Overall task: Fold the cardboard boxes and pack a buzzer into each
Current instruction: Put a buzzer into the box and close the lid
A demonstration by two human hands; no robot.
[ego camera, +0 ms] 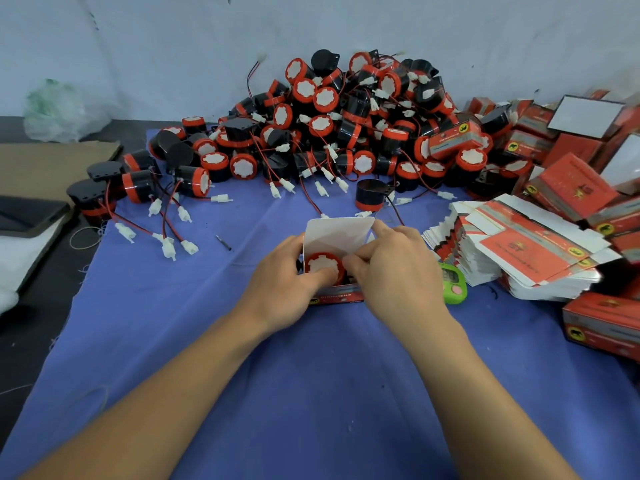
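Box (pixel 341 296), centre frame: buzzer (pixel 323 266) seated inside, lid flap (pixel 337 233) upright. Left hand (pixel 284 275) grips box, thumb pressing buzzer down. Right hand (pixel 394 268) pinches lid flap. Best keep buzzer held flat, tuck side tabs first, then close lid squarely.

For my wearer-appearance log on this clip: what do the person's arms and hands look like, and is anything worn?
Both arms are bare right to the frame edge, with no sleeves showing. The left hand and right hand wear no gloves, and no watch, wristband or ring is visible. No cables or markings show on either arm.
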